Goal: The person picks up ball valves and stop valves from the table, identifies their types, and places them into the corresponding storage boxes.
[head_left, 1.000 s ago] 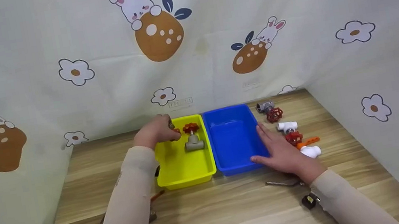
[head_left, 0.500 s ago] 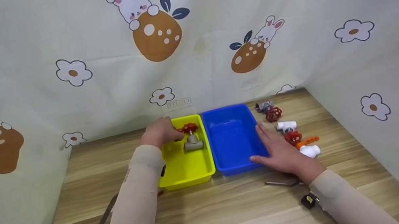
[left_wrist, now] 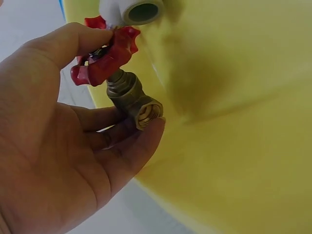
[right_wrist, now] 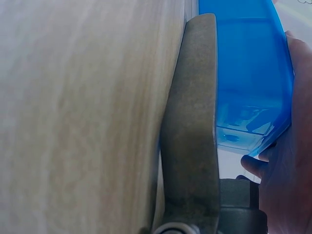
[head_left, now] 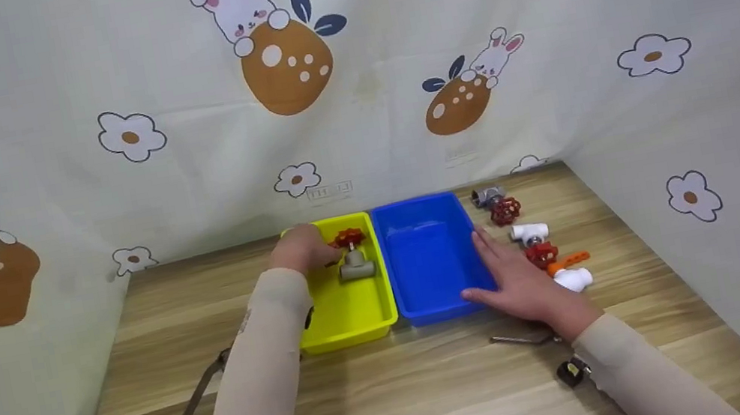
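At the yellow tray (head_left: 351, 309), a brass valve (left_wrist: 127, 91) sits within the left grip (left_wrist: 66, 136), which clamps it.

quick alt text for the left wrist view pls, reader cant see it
A person's left hand holds a brass-coloured valve by its red handwheel and body, with a yellow tray filling much of the background. A pale grey pipe fitting is partly cut off at the top edge.

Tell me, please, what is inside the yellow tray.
The tray holds a grey valve; near its far left corner, the left hand grips a brass valve. What lies beneath that hand is covered.
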`<act>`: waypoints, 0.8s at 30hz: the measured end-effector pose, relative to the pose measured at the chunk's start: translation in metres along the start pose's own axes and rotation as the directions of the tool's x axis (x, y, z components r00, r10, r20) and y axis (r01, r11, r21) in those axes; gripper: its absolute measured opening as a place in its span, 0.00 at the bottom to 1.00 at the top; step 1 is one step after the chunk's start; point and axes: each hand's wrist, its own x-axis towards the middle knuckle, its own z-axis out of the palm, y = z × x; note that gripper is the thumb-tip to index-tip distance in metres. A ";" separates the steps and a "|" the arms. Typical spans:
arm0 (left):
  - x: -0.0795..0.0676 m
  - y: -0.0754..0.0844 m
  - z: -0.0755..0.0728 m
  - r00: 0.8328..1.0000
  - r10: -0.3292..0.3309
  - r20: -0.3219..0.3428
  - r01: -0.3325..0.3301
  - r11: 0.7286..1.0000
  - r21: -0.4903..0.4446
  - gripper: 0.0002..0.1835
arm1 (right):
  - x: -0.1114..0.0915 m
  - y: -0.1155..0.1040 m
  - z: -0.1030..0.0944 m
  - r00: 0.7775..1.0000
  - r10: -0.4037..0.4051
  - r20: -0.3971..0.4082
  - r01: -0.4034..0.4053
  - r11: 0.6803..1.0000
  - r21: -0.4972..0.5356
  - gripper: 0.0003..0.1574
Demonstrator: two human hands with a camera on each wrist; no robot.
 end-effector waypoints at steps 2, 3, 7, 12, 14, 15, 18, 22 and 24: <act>-0.001 0.002 0.000 1.000 -0.019 0.014 0.019 1.000 -0.004 0.18 | 0.000 0.000 0.000 1.000 0.003 0.002 -0.003 1.000 0.003 0.73; 0.000 0.003 0.002 1.000 -0.024 0.017 0.024 1.000 -0.005 0.18 | 0.000 0.000 0.000 1.000 0.004 0.003 -0.004 1.000 0.004 0.73; 0.001 0.007 0.004 0.999 -0.034 0.026 0.034 0.999 0.011 0.19 | -0.001 0.001 0.000 1.000 0.007 0.006 -0.007 1.000 0.010 0.73; 0.005 0.007 0.010 0.999 -0.048 -0.014 0.048 0.999 -0.011 0.19 | -0.001 0.002 0.000 1.000 0.008 0.015 -0.009 1.000 0.007 0.74; 0.007 0.006 0.012 0.998 -0.050 -0.036 0.050 0.999 -0.017 0.20 | 0.000 0.002 0.000 1.000 0.012 0.016 -0.012 1.000 0.003 0.74; 0.008 0.006 0.013 0.998 -0.052 -0.043 0.051 0.999 -0.015 0.20 | 0.000 0.002 0.001 1.000 0.012 0.015 -0.012 1.000 0.002 0.74; 0.009 0.006 0.014 0.997 -0.067 -0.047 0.066 0.997 -0.029 0.20 | 0.001 0.002 0.001 1.000 0.010 0.008 -0.010 1.000 0.001 0.73; 0.013 0.006 0.016 0.995 -0.086 -0.057 0.084 0.996 -0.036 0.20 | 0.001 0.001 0.000 1.000 0.008 0.004 -0.008 1.000 0.003 0.72; 0.016 0.005 0.019 0.994 -0.070 -0.080 0.070 0.998 -0.003 0.19 | 0.001 0.000 0.000 1.000 0.005 0.003 -0.005 1.000 0.001 0.72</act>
